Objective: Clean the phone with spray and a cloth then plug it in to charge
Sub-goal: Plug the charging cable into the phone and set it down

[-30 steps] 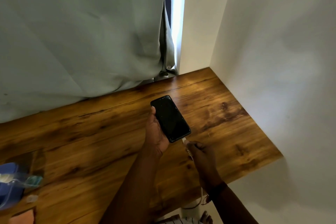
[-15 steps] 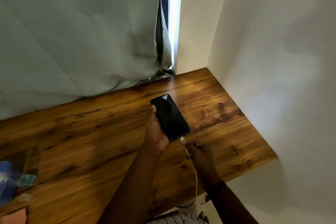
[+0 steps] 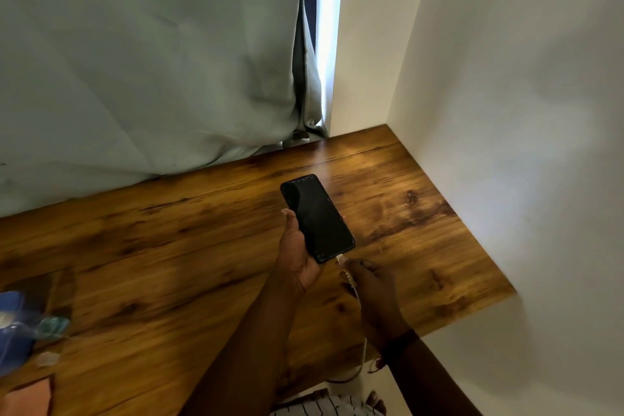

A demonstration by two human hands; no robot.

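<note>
At the frame's centre, the left hand (image 3: 297,257) is gripping the dark phone (image 3: 317,216) over the tabletop (image 3: 169,246), while the right hand (image 3: 371,284) is pinching the white charging cable (image 3: 341,261) at the phone's lower end.

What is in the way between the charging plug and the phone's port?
Nothing visible. The right hand pinches the white charging plug at the bottom edge of the phone, which the left hand holds. Whether the plug is fully seated cannot be told.
</note>
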